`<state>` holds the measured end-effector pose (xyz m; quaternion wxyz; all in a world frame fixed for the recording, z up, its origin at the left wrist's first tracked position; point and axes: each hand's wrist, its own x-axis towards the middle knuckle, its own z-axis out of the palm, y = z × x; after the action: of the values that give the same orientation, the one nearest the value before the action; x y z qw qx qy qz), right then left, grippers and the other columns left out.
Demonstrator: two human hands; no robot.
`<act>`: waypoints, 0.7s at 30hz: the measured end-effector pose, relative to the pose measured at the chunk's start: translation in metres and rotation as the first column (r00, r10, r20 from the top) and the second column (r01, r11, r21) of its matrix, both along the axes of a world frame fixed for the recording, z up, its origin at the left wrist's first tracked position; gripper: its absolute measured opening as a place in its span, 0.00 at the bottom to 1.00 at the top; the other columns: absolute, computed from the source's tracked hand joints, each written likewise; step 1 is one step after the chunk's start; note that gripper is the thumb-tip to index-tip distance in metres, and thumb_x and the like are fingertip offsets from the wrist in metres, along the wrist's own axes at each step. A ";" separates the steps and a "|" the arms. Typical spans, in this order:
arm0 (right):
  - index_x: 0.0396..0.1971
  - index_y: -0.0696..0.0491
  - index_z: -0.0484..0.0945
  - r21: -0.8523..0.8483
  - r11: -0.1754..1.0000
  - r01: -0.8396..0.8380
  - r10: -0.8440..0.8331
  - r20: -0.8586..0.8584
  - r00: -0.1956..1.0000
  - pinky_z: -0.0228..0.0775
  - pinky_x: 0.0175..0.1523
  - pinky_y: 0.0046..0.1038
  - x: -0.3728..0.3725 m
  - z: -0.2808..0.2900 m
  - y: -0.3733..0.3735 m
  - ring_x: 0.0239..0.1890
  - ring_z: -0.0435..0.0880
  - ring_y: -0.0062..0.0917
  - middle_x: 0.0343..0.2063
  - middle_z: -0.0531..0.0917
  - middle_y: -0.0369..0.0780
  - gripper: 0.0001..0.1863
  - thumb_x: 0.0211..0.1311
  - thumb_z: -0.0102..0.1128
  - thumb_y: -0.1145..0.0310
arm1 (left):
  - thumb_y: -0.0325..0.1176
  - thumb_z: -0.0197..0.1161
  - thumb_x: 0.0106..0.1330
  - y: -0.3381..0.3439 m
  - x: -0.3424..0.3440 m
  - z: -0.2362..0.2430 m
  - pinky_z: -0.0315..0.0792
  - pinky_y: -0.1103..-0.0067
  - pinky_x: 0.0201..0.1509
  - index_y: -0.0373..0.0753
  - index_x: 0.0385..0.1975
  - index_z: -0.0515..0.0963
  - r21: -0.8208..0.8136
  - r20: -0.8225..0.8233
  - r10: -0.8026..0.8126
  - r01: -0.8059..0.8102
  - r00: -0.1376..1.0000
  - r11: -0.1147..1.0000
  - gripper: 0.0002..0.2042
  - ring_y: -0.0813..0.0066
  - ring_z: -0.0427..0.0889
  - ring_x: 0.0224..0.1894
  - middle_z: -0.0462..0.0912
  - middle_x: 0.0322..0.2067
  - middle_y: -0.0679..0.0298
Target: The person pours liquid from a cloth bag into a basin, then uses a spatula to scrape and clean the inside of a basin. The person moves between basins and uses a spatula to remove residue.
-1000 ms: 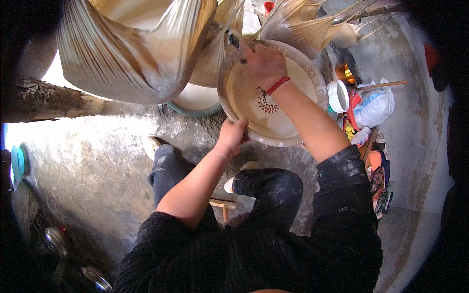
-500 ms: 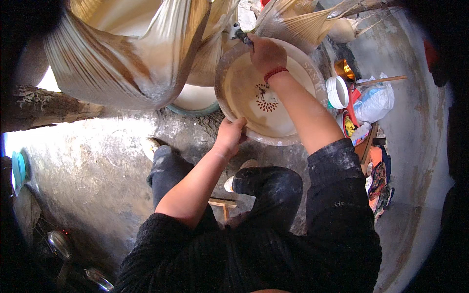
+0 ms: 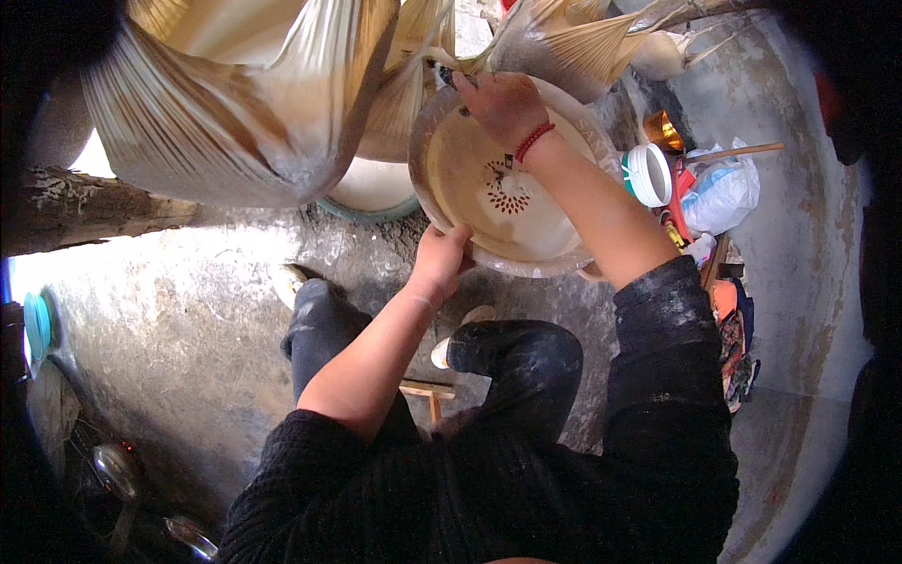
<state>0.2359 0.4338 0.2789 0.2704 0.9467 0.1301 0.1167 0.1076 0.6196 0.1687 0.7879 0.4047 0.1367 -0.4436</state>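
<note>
My left hand (image 3: 442, 254) grips the lower-left rim of a round, shallow pale basin (image 3: 562, 226) with a reddish petal pattern on its bottom. My right hand (image 3: 503, 108), a red bead bracelet at its wrist, is closed at the basin's upper rim on a dark thing (image 3: 442, 71) too small to make out. Just left of the basin hangs a large, sagging cream cloth sling (image 3: 225, 122), stained and heavy at its bottom. A green-rimmed tub (image 3: 371, 197) with whitish contents sits beneath it, partly hidden.
More cloth slings (image 3: 573, 47) hang at the top. A wooden log (image 3: 99, 205) lies at left. On the right are a white bucket (image 3: 646, 177), a gold tin (image 3: 662, 130), a plastic bag (image 3: 723, 197) and piled fabrics (image 3: 731, 338) along the wall. My legs stand over a small wooden piece (image 3: 427, 390).
The basin has shifted slightly left. My right hand moved down and right, then back up and left along the upper rim. My left hand keeps its grip on the rim.
</note>
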 end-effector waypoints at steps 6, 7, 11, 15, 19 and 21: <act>0.53 0.42 0.81 0.139 0.987 0.083 -0.069 -0.108 0.992 0.79 0.37 0.37 0.027 0.003 0.018 0.33 0.89 0.33 0.31 0.87 0.40 0.18 0.64 0.57 0.64 | 0.35 0.59 0.69 0.006 0.005 0.004 0.78 0.76 0.32 0.37 0.53 0.73 -0.009 0.007 -0.061 0.061 0.998 0.998 0.15 0.71 0.81 0.30 0.82 0.39 0.61; 0.53 0.42 0.82 0.191 0.980 0.065 -0.037 -0.144 0.989 0.79 0.38 0.37 0.028 0.007 0.017 0.34 0.89 0.33 0.31 0.87 0.39 0.17 0.64 0.57 0.64 | 0.35 0.59 0.70 0.008 0.006 0.004 0.77 0.76 0.32 0.37 0.52 0.73 -0.004 0.015 -0.074 0.074 0.997 0.997 0.15 0.72 0.81 0.29 0.82 0.38 0.62; 0.52 0.42 0.83 -0.214 0.965 -0.154 0.138 -0.088 0.987 0.76 0.49 0.37 0.032 0.030 0.002 0.36 0.87 0.31 0.32 0.86 0.36 0.17 0.64 0.57 0.62 | 0.36 0.59 0.70 0.014 0.005 0.005 0.76 0.76 0.31 0.38 0.51 0.74 -0.020 0.004 -0.051 0.051 0.999 0.999 0.14 0.74 0.80 0.28 0.82 0.36 0.63; 0.51 0.44 0.84 -0.279 0.912 -0.301 0.256 -0.185 0.949 0.66 0.64 0.37 0.043 0.045 -0.006 0.39 0.85 0.28 0.32 0.84 0.34 0.17 0.64 0.56 0.62 | 0.36 0.60 0.70 0.017 0.008 0.007 0.78 0.75 0.32 0.38 0.53 0.73 0.007 0.028 -0.089 0.088 0.996 0.996 0.15 0.73 0.81 0.31 0.82 0.40 0.61; 0.47 0.45 0.85 -0.341 0.874 -0.345 0.293 -0.195 0.936 0.60 0.68 0.39 0.047 0.036 0.004 0.41 0.84 0.27 0.30 0.84 0.34 0.15 0.64 0.55 0.64 | 0.35 0.59 0.69 0.016 0.007 0.008 0.80 0.74 0.33 0.36 0.54 0.72 -0.058 0.024 0.003 -0.001 1.000 0.998 0.16 0.71 0.83 0.32 0.82 0.39 0.61; 0.45 0.46 0.85 -0.321 0.895 -0.311 0.244 -0.233 0.941 0.63 0.63 0.38 0.049 0.030 0.007 0.39 0.84 0.28 0.29 0.83 0.35 0.13 0.65 0.55 0.65 | 0.34 0.59 0.70 0.017 0.007 0.007 0.81 0.73 0.34 0.36 0.54 0.71 -0.066 0.004 -0.018 0.018 1.000 0.998 0.16 0.70 0.84 0.33 0.82 0.40 0.60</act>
<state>0.2847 0.4408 0.3094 0.4030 0.8610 0.3079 0.0394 0.1148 0.6364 0.1761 0.7970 0.3805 0.1168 -0.4543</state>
